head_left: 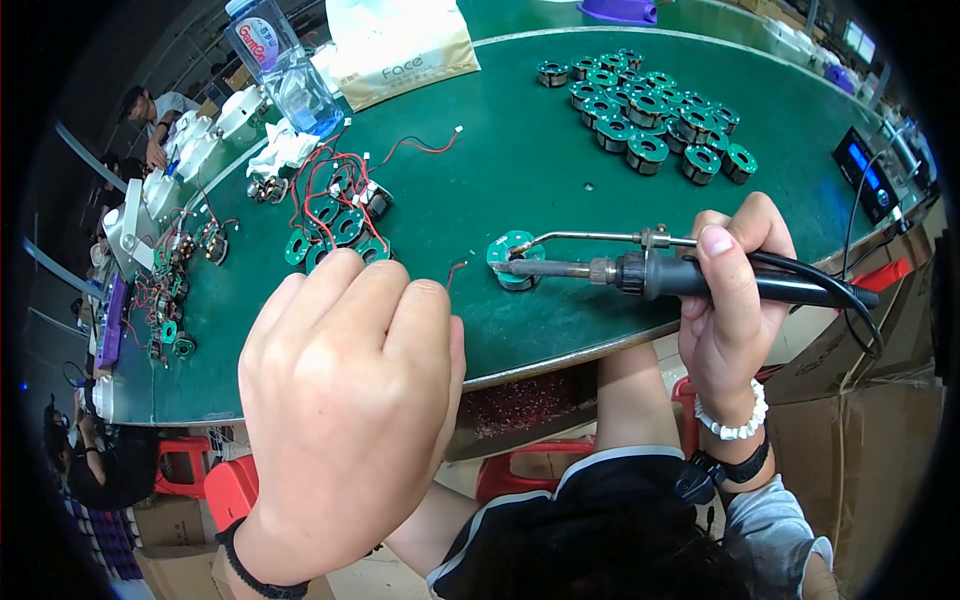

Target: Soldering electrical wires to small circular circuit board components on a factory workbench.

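Right hand, at the right of centre in the frame, is wrapped firmly around the black handle of a soldering iron, thumb up on top, with a white bead bracelet and a black band on the wrist. The iron lies nearly level and points toward the left, and its tip sits on a small round green coil part resting on the green table just about dead centre; a thin metal feed tube runs along above the barrel to the same spot. Left hand fills the lower left, fingers curled over into a loose fist with the knuckles facing the camera, so I honestly can't tell whether it's pinching anything underneath; a short red wire shows just past its fingertips, between that hand and the coil part. Just above the left hand there's a bunch of the same green parts with red leads tangled together, and a few more are scattered down the far left edge of the table. Upper right of the table has a tidy cluster of finished-looking round coil parts. Upper left has a clear water bottle and a white-and-tan bag beside it. At the right rim there's a black box with a blue display.
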`<state>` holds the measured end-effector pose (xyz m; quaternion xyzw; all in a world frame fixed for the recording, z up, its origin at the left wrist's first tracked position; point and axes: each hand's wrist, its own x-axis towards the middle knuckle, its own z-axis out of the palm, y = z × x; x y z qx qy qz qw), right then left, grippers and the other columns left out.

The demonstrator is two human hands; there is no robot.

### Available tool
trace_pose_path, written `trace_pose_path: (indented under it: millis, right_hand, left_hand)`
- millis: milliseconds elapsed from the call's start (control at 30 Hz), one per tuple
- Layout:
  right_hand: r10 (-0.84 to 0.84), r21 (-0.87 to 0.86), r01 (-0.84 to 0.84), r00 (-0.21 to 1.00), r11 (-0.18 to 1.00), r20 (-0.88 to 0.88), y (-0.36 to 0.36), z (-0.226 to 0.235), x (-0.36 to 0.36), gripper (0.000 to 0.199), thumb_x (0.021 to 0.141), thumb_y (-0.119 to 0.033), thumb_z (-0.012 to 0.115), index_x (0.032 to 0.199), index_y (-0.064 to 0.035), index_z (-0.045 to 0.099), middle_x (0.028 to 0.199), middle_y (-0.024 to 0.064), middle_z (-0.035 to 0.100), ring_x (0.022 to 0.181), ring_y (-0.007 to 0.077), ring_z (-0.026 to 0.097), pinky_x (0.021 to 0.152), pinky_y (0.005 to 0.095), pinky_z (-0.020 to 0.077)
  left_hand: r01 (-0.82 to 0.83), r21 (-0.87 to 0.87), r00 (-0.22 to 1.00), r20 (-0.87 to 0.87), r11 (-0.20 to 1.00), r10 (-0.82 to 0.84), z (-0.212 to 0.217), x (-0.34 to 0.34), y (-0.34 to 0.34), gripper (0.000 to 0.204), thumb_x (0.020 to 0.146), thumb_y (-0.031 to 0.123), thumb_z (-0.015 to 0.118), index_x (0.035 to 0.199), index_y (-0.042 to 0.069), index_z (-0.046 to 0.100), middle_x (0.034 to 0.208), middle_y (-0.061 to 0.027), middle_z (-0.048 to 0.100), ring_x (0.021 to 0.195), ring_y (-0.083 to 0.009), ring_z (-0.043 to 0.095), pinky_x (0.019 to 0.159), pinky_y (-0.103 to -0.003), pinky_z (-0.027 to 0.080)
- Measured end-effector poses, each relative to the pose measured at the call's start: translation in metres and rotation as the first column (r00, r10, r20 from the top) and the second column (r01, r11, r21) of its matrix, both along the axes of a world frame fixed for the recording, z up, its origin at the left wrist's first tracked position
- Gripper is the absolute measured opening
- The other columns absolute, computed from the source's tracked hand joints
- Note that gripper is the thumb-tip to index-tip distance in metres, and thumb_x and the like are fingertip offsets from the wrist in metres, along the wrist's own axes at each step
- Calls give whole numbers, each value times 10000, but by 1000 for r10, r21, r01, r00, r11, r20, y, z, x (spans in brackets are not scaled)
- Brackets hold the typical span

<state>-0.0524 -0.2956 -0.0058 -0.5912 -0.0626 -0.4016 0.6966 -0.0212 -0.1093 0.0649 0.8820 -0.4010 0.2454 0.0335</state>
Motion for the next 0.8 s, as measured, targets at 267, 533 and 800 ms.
trace_pose_path:
  millis: [267, 533, 800]
  right_hand:
    - [-58, 198, 49, 997, 979, 41, -4, 0, -2, 200, 778, -72, 541, 681, -81, 367, 576, 8, 437, 408, 32, 345, 359, 155, 271]
    - [-52, 239, 37, 997, 970, 56, -2, 1, -3, 237, 800, -90, 521, 658, -95, 333, 512, -7, 411, 384, 29, 338, 356, 146, 264]
    - [-58, 234, 41, 996, 971, 66, 0, 0, -3, 231, 816, -98, 492, 661, -101, 321, 506, -14, 377, 380, 22, 299, 353, 153, 239]
  left_hand:
    - [88, 12, 994, -59, 996, -87, 8, -33, 9, 196, 506, 21, 657, 626, 51, 504, 601, -75, 447, 556, -246, 423, 486, -343, 310]
    - [151, 219, 922, -384, 964, -57, -36, -54, 17, 254, 599, 212, 664, 767, 47, 570, 664, -45, 458, 618, -192, 445, 572, -320, 305]
    - [-61, 256, 992, -90, 965, 87, 10, -19, 26, 212, 618, 69, 541, 826, 35, 567, 830, -68, 552, 683, -217, 510, 564, -320, 427]
